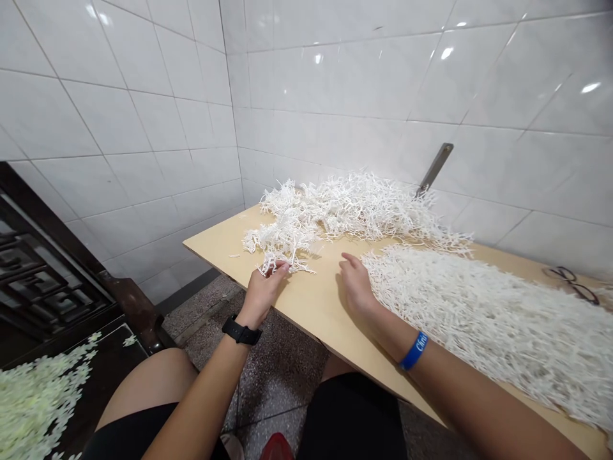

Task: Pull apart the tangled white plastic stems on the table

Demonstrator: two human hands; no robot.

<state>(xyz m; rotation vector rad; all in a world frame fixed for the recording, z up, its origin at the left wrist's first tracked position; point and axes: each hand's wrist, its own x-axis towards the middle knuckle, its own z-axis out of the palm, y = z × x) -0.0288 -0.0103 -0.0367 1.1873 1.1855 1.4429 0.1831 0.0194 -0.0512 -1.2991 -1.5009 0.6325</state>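
My left hand (265, 287) is at the front edge of the table, thumb and fingers pinched on a small clump of white branching sprigs (272, 260). That clump touches the loose heap of white sprigs (354, 204) lying behind it along the wall. To the right, my right hand (355, 281) is held low over the tabletop with its fingers stretched out and apart, and nothing shows in it. Its outer side is beside the left end of a wide, flat layer of white pieces (479, 313). The undersides of both hands are hidden.
The light wooden table (311, 313) stands against a tiled wall (335, 83). A metal bar (435, 167) leans behind the heap, and glasses (572, 281) lie at the back right. Pale green flower-shaped pieces (38, 396) cover a dark wooden seat (108, 377) at lower left.
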